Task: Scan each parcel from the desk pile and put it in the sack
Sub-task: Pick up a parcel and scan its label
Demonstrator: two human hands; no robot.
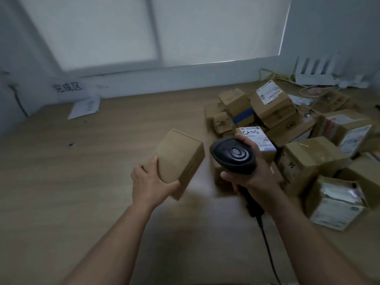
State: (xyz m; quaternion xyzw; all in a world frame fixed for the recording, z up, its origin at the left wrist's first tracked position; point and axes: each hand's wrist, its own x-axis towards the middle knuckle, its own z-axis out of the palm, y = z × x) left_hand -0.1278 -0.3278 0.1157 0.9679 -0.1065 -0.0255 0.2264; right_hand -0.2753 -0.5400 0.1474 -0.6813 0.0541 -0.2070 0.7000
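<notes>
Two hands work above a wood-grain tabletop (82, 182) that stretches wide toward 9 o'clock. The left hand (151, 182) has its grip clasped on a plain, square-edged cardboard parcel (181, 157) at centre. The right hand (253, 173) has its grip wrapped round a smooth black scanner (232, 154). A labelled cardboard pile (308, 153) crowds 3 o'clock. The white sack (67, 89) at 10 o'clock reads "完成区".

The person works with bare arms: the left forearm (115, 239) and the right forearm (304, 239) are uncovered from the wrists to where the view cuts them off. The left hand (152, 182) and right hand (257, 177) are bare too. Finer detail is blurred.
</notes>
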